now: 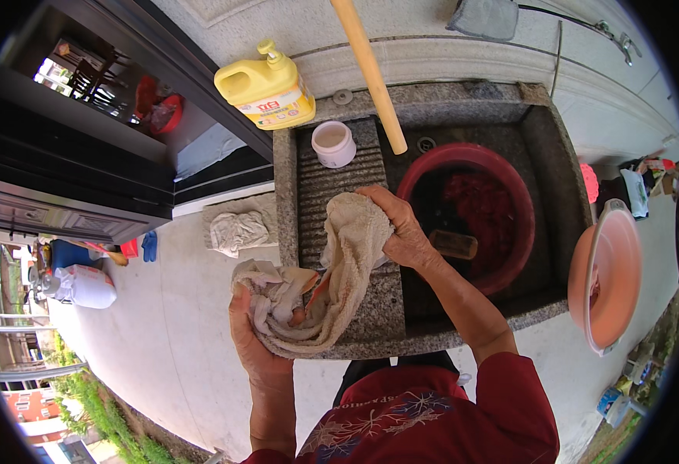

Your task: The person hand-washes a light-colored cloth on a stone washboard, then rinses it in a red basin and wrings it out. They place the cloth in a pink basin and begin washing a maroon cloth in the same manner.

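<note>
A damp-looking beige towel [361, 243] hangs in a loose U between my two hands, over the near left part of the stone sink [285, 174]. My left hand [256, 332] grips its bunched end, just outside the sink's near left edge. Higher up and to the right, my right hand [403, 228] is closed around the other end, above the ribbed washboard slab [339, 184]. Beside that hand, a dark red basin [523, 201] stands in the sink, holding dark water and reddish cloth. A wooden block-shaped thing [454, 244] lies in it; its underside is hidden.
A pale pink jar [333, 145] stands on the washboard. Behind it, a yellow pump jug [266, 97] sits near the sink's corner. A wooden pole [372, 77] slants down into the sink. Whitish cloth [237, 232] lies left, and a peach basin [621, 271] is tilted at right.
</note>
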`<state>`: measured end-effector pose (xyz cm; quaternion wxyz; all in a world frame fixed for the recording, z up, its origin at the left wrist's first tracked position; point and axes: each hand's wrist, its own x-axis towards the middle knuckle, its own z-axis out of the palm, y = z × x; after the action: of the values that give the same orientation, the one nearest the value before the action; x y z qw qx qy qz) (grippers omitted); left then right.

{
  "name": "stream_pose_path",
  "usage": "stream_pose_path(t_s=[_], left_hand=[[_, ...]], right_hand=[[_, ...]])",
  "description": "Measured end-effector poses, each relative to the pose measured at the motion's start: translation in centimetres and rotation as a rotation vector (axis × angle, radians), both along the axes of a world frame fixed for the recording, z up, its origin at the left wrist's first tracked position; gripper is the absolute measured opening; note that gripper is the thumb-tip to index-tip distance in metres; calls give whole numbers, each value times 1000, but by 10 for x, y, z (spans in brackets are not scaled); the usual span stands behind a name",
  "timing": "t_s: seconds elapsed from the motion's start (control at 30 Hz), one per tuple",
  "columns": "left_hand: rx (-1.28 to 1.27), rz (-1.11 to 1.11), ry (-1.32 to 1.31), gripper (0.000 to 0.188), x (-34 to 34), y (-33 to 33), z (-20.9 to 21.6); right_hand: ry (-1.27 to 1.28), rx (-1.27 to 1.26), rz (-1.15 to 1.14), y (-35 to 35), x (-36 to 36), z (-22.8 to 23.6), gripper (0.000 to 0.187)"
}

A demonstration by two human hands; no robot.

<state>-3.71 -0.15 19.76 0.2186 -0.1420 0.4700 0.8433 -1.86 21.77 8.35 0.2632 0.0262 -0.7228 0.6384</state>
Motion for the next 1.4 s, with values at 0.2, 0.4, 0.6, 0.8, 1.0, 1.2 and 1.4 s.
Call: stream_pose_path(t_s=[0.2, 0.4, 0.6, 0.8, 1.0, 1.2, 1.4], left_hand=[[-756, -433, 183, 51, 24, -36, -145], [-1416, -503, 1090, 60, 31, -22, -156], [-1639, -1000, 1106, 58, 35, 11, -165], [-1201, -768, 1115, 28, 26, -5, -182], [-408, -549, 195, 31, 26, -42, -154], [-1034, -640, 316, 44, 19, -13, -177], [-1142, -550, 390, 38, 17, -17, -186]], right_hand=[[-321, 560, 130, -31, 54, -67, 65], [-640, 593, 233, -2, 53, -69, 38], [-687, 917, -482, -17, -48, -81, 38], [-566, 176, -141, 4, -68, -130, 26], [-347, -235, -108, 13, -63, -59, 19], [-540, 863, -212, 4, -50, -149, 35], [-365, 1016, -353, 5, -78, -84, 27]])
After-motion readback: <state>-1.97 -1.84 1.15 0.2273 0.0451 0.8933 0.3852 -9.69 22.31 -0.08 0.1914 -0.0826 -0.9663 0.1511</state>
